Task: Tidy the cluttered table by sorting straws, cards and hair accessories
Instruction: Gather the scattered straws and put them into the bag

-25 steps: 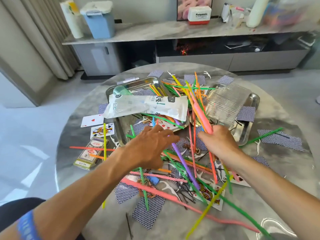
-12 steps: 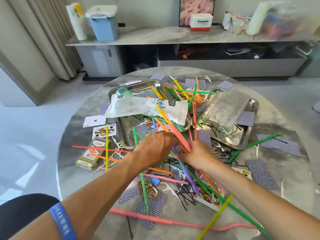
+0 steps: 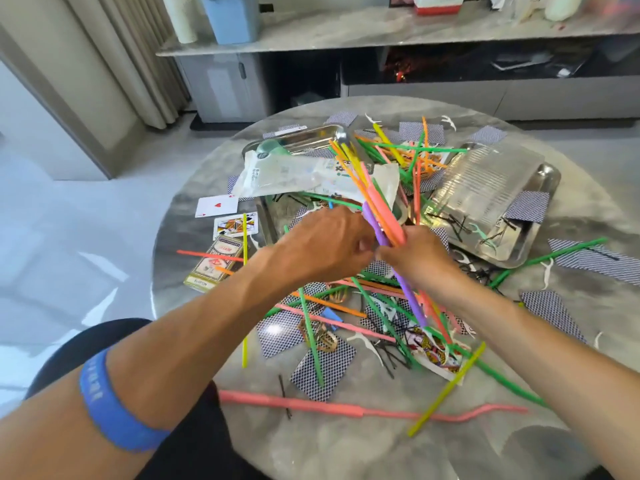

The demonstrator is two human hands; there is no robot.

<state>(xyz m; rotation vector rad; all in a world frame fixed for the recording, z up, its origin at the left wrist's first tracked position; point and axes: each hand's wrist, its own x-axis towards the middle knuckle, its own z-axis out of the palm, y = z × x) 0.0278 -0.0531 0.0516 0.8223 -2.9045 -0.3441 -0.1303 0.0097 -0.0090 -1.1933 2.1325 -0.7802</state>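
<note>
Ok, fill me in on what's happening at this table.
A person is gathering loose straws off a round table. The right hand grips a bundle of straws, orange, pink and purple, tilted up and away. The left hand is right beside it, fingers curled at the bundle's base. Many more straws, playing cards and hairpins lie scattered around. Two metal trays sit at the far side; a clear plastic bag lies across the left one.

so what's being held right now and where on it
The right hand grips a bundle of coloured straws near their middle. The left hand is curled against the same bundle, but whether it grips it cannot be told.
</note>
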